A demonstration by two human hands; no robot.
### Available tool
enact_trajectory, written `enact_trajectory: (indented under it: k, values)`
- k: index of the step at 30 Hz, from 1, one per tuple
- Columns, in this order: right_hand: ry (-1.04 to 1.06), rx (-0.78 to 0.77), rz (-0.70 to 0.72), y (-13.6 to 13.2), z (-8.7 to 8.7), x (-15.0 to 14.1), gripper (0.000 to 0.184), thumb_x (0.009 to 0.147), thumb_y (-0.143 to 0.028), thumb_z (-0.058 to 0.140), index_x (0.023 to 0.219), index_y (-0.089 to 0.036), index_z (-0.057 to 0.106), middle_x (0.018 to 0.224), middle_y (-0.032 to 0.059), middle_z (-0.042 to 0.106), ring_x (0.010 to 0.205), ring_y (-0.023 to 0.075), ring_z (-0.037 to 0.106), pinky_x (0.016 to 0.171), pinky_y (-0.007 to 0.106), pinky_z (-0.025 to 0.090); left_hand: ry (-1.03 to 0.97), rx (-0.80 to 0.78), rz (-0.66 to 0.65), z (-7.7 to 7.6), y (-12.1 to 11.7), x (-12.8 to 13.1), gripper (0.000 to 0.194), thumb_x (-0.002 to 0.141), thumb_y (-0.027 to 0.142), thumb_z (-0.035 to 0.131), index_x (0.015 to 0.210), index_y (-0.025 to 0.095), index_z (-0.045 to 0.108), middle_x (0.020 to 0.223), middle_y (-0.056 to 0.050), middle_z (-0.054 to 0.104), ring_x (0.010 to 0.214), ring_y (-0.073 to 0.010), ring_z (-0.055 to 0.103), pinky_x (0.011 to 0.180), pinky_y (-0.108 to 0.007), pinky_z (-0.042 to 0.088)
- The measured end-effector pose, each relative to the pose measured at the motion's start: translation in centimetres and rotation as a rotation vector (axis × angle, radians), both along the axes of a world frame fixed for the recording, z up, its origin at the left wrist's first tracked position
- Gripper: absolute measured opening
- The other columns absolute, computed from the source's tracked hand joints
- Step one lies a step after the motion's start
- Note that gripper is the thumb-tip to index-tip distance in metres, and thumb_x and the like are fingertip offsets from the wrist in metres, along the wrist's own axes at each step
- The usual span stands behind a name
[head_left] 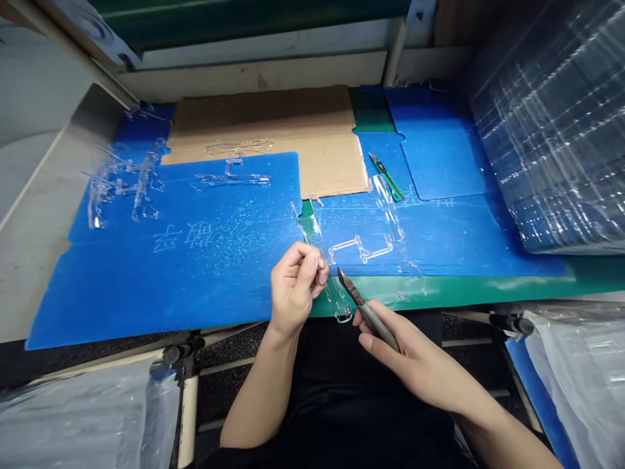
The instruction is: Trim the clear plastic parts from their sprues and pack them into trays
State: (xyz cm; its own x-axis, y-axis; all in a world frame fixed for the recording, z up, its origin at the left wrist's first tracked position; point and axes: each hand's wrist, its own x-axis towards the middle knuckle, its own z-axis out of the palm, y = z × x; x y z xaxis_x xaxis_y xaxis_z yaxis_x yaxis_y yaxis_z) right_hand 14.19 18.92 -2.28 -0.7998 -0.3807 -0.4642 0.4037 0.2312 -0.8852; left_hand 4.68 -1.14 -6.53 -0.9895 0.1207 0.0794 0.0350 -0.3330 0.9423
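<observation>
My left hand (299,284) pinches a clear plastic moulding (340,301) near its middle, above the front edge of the work surface. Thin clear runners (362,250) join it to another clear part (387,207) on the right. In my right hand (398,348) is a pair of side cutters (374,320) with grey handles. Their dark jaws point up and left, close beside the moulding and the runner; whether they touch it I cannot tell.
Clear moulded frames (127,182) lie at the left, with another (233,170) near the brown cardboard (330,156). A green utility knife (387,177) lies on the blue sheet (219,286). Film-wrapped stacked goods (556,143) stand at the right. Small clear specks dot the sheet.
</observation>
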Motion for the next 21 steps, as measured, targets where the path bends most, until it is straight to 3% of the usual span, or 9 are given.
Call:
enact_trajectory:
  k: [10, 14, 21]
  values:
    - [0.036, 0.078, 0.037, -0.2, 0.1, -0.1, 0.015, 0.111, -0.040, 0.054, 0.117, -0.027, 0.058, 0.114, 0.0023, 0.067, 0.106, 0.0243, 0.063, 0.099, 0.043, 0.048, 0.005, 0.005, -0.057, 0.0, 0.2, 0.6, 0.023, 0.110, 0.035, 0.064, 0.093, 0.021, 0.064, 0.070, 0.003, 0.057, 0.051, -0.0040, 0.037, 0.044, -0.015, 0.028]
    - [0.044, 0.068, 0.020, -0.2, -0.3, 0.4, 0.018, 0.111, -0.036, 0.053, 0.126, -0.028, 0.058, 0.118, 0.0031, 0.069, 0.110, 0.0249, 0.065, 0.094, 0.040, 0.050, -0.026, 0.014, -0.054, 0.1, 0.5, 0.7, 0.025, 0.111, 0.036, 0.063, 0.092, 0.021, 0.063, 0.070, 0.003, 0.058, 0.050, -0.0038, 0.036, 0.045, -0.015, 0.028]
    - [0.073, 0.079, 0.009, -0.2, -0.3, 0.7, 0.014, 0.110, -0.032, 0.053, 0.123, -0.027, 0.058, 0.120, 0.0032, 0.069, 0.111, 0.0239, 0.065, 0.092, 0.038, 0.050, -0.018, 0.026, -0.046, 0.1, 0.7, 1.0, 0.025, 0.111, 0.037, 0.063, 0.092, 0.020, 0.064, 0.070, 0.003, 0.057, 0.049, -0.0034, 0.034, 0.044, -0.015, 0.026]
